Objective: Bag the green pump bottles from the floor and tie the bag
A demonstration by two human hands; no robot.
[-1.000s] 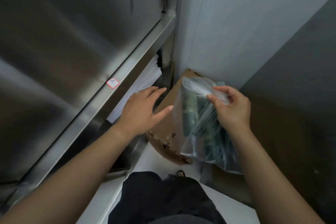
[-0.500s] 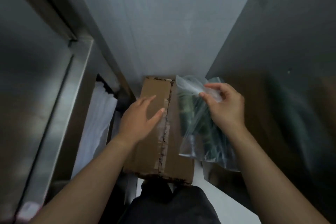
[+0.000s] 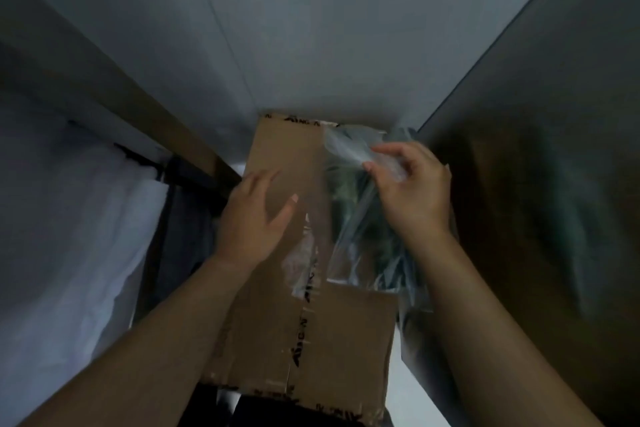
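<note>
I am looking down into a narrow corner, and my right hand [image 3: 412, 198] is pinching the gathered top of the clear plastic bag [image 3: 349, 253] between thumb and curled fingers. The green pump bottles [image 3: 343, 194] are sitting inside that bag as dark green shapes, too blurred through the film for me to count. The bag is hanging over the right half of a cardboard box [image 3: 346, 340], with its right side spilling past the box edge toward a dark panel [image 3: 554, 149]. I cannot tell whether its lower end is resting on the cardboard.

My left hand [image 3: 252, 218] is holding nothing. Its fingers are lying straight and spread over the left flap of the box, just left of the bag, and I cannot tell whether the palm is touching the flap. A strip of tape [image 3: 304, 333] with black print is running near to far along the box seam. A pale wall [image 3: 311, 28] is standing at the far end of the box, and white sheeting [image 3: 69, 218] is hanging on the left.
</note>
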